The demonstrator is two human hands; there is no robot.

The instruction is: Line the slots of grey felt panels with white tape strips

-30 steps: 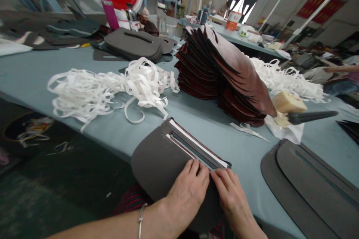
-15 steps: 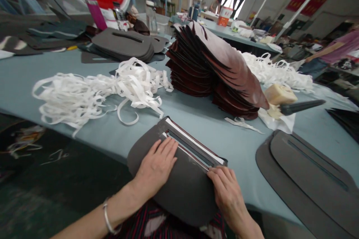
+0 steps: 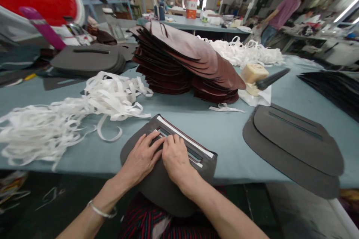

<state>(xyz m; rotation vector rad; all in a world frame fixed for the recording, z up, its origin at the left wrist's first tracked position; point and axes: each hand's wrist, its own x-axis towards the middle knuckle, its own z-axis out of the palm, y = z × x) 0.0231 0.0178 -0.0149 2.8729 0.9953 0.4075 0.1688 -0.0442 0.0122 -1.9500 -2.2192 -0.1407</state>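
A dark grey panel (image 3: 165, 194) with a rounded lower end lies half on the table edge and half over my lap. Near its top runs a long slot (image 3: 195, 154), bordered by white strips (image 3: 186, 137) with reddish-brown material showing at the edges. My left hand (image 3: 141, 155) rests on the panel left of the slot, fingers stretched out. Close beside it, my right hand (image 3: 177, 158) has its fingers curled over the slot's lower edge, gripping the panel there. Its fingertips are partly hidden.
Heaped white strips (image 3: 106, 95) lie to the left. Stacked brown leather pieces (image 3: 179, 63) stand ahead. Right of them are a yellowish block (image 3: 254, 73) and a dark-handled brush (image 3: 273, 78). More grey panels (image 3: 294, 138) lie at right. A person (image 3: 282, 16) stands farther back.
My right hand has moved left along the slot, from its right end to beside my left hand. The view has turned to the right.
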